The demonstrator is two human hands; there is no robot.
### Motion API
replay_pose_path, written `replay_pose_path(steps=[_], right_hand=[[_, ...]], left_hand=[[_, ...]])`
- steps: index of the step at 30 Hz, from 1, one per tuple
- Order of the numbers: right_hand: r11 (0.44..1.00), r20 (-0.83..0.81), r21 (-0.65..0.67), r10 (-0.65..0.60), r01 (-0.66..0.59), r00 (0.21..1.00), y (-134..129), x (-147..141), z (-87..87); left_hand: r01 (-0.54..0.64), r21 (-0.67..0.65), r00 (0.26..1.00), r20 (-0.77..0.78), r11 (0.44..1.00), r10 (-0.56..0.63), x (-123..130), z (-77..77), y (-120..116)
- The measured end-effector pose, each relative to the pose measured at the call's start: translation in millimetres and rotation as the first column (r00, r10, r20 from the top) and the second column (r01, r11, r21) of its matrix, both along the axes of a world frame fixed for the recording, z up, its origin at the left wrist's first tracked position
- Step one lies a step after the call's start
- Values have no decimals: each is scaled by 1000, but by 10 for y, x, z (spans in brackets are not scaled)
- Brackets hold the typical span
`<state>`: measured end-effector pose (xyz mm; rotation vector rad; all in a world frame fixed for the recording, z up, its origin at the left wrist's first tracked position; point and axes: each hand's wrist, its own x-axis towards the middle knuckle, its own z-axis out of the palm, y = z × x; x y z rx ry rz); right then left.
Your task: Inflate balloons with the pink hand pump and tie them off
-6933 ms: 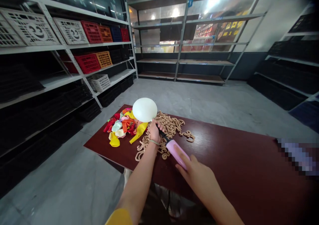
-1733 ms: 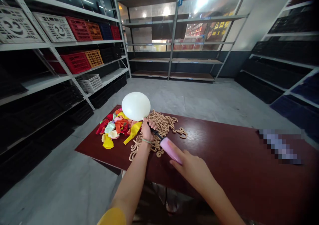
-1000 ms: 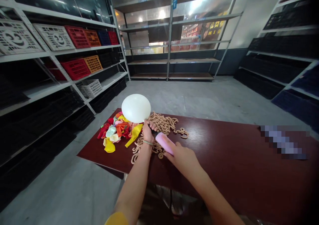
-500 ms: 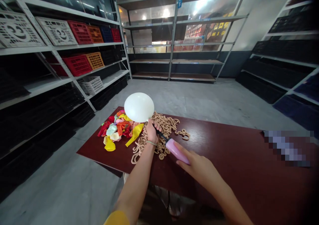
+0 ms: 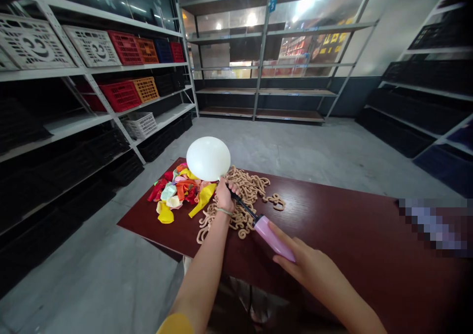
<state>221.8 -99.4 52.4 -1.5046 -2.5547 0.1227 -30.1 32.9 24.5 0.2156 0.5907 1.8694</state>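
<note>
1. While the left hand (image 5: 224,196) is clamped on the neck of an inflated white balloon (image 5: 208,158), that neck sits at the black nozzle of a pink hand pump (image 5: 274,238); the balloon floats just above the hand, over the desk.
2. The right hand (image 5: 310,270) lies against the pump's lower end, its thumb and fingers on the barrel; whether it grips or only touches, I cannot tell.
3. The two hands are apart, with the pump between them.
4. On the dark red wooden desk (image 5: 351,235), a tangle of tan twisted balloons (image 5: 254,191) runs under the left wrist, just beside a heap of deflated multicoloured balloons (image 5: 173,191).
5. Beyond, across the grey floor (image 5: 258,147), red and orange crates (image 5: 127,47) sit on white metal shelving (image 5: 99,67), left; a metal rack (image 5: 262,68) stands ahead.
</note>
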Motion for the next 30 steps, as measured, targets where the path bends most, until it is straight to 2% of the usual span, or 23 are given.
replay_pose_path(steps=[2,5,8,11,14,16,18,21,25,28,30], right_hand=[[999,92,-51,0,4,996,18,-143,103],[998,158,-41,-43,50,986,112,-517,223],[994,133,-91,-46,58,990,195,-765,208],[991,43,-130,-13,18,999,176,-660,63],[991,-45,-136,9,-15,999,59,-319,-78],[990,-89,-130,38,-50,995,-17,-116,-99],[990,-95,-124,54,-66,994,-43,-28,-48],[988,-24,-151,27,-31,999,41,-159,106],[981,17,-195,8,-5,1000,243,-558,257],[984,9,-177,-22,24,1000,279,-682,230],[988,-22,-155,-14,11,1000,220,-609,160]], left_hand=[[-3,7,1000,4,1000,3,-1,7,-16],[-6,19,1000,-14,1000,6,8,14,-58],[17,18,999,-35,1000,-17,23,20,-92],[38,36,998,-58,999,-36,45,20,-99],[37,51,998,-51,998,-34,54,22,-91],[30,44,999,-30,999,-29,43,28,-83],[19,34,1000,-8,999,-18,26,35,-78],[-2,37,1000,11,999,1,21,42,-83],[17,50,1000,-21,999,-16,62,44,-115],[29,72,998,-57,997,-25,84,42,-130],[32,69,996,-80,997,-27,94,41,-130]])
